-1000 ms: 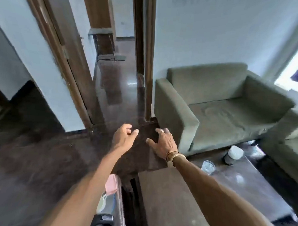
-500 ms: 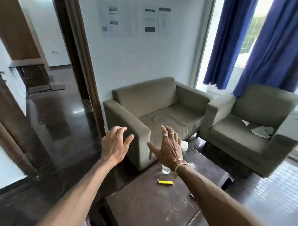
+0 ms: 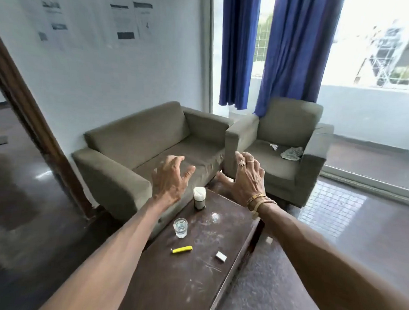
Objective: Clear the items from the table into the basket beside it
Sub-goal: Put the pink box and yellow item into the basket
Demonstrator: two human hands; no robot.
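Observation:
A dark wooden coffee table (image 3: 185, 281) holds a small clear glass (image 3: 180, 227), a yellow lighter (image 3: 181, 249), a small grey matchbox (image 3: 221, 256), a dark jar with a white top (image 3: 199, 198) and a tiny clear object (image 3: 214, 216). My left hand (image 3: 170, 179) hovers open above the table's far left end, just left of the jar. My right hand (image 3: 246, 179), wearing rings and bangles, is spread open over the far right corner. Neither hand touches anything. The basket is out of view.
A grey-green sofa (image 3: 148, 148) stands behind the table, and a matching armchair (image 3: 280, 148) with a cloth (image 3: 291, 153) on its seat stands to the right. Blue curtains (image 3: 288, 48) hang by the window. A doorway (image 3: 19, 116) opens at the left. Polished dark floor surrounds the table.
My view has swung right from the doorway to the table, bringing the lighter, matchbox and armchair into sight. Both hands stay raised and open, now spread further apart.

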